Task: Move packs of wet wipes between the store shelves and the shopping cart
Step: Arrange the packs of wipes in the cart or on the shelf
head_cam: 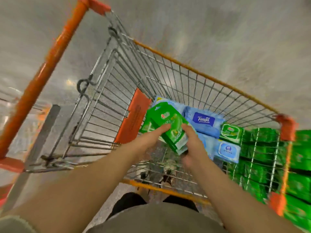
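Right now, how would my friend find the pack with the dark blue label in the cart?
Start at the wire shopping cart with orange corners. Inside, past the green packs that the hands hold, lie pale blue packs. The Tempo pack is the one nearest the far wall, alone in having a dark blue label with white letters.

Legible from my remote feed: one brand only. "Tempo" in white script on a dark blue label, on the light blue wipes pack lying in the shopping cart. The blue round-emblem pack nearer me carries small characters I cannot resolve. Print on the green pack and on the orange flap is blurred, unreadable.
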The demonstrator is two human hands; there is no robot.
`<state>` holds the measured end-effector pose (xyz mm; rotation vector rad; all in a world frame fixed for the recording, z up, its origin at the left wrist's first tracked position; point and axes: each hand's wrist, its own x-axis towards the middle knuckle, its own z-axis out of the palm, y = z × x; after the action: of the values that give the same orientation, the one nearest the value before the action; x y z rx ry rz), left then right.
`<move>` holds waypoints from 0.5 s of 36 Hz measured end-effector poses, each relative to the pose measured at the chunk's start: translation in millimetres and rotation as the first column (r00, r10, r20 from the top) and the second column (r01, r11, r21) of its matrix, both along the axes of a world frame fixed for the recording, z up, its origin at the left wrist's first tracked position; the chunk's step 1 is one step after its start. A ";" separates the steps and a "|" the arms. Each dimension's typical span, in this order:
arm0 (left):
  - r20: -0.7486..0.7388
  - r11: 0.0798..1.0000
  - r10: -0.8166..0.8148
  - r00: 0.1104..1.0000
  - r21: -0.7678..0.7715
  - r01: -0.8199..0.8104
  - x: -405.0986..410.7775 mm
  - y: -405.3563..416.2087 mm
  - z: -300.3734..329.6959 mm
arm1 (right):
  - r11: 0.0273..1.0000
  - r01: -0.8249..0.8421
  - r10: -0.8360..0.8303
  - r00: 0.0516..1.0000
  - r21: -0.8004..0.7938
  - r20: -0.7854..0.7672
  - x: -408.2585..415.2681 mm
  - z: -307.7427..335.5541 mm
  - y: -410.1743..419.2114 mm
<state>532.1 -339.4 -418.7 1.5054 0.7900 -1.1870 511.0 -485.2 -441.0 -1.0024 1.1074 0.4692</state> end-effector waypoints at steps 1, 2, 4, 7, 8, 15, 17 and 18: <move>0.040 0.992 0.110 0.993 -0.063 -0.107 0.3 -7.8 9.8 | 0.997 0.057 -0.059 0.997 0.055 0.046 2.0 12.1 -0.3; 0.086 0.970 0.217 0.972 -0.130 -0.205 1.5 -15.5 19.1 | 0.988 0.107 -0.117 0.989 0.113 0.086 4.3 23.9 -0.7; 0.185 0.912 0.378 0.907 -0.245 -0.330 4.4 -29.8 36.1 | 0.962 0.169 -0.202 0.969 0.214 0.145 7.5 53.0 -0.7; 0.273 0.823 0.536 0.799 -0.382 -0.421 9.4 -48.1 65.8 | 0.948 0.172 -0.245 0.932 0.269 0.268 8.3 89.1 -2.6; 0.278 0.796 0.570 0.773 -0.421 -0.435 10.3 -52.5 76.5 | 0.951 0.154 -0.238 0.919 0.269 0.314 8.5 98.8 -5.3; 0.326 0.731 0.617 0.716 -0.576 -0.367 32.0 -65.8 132.5 | 0.996 -0.024 -0.027 0.827 0.083 0.561 3.3 161.0 -47.3; 0.363 0.744 0.590 0.721 -0.591 -0.312 37.2 -68.9 148.1 | 0.998 -0.049 0.018 0.795 0.034 0.606 4.4 181.3 -62.2; 0.389 0.757 0.569 0.725 -0.591 -0.277 37.7 -70.6 158.9 | 0.998 -0.061 0.038 0.779 0.016 0.626 4.6 191.6 -69.0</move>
<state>569.8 -409.9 -259.8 1.0440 0.3601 -0.4777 515.7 -554.2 -249.4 -1.0504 0.4656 0.1635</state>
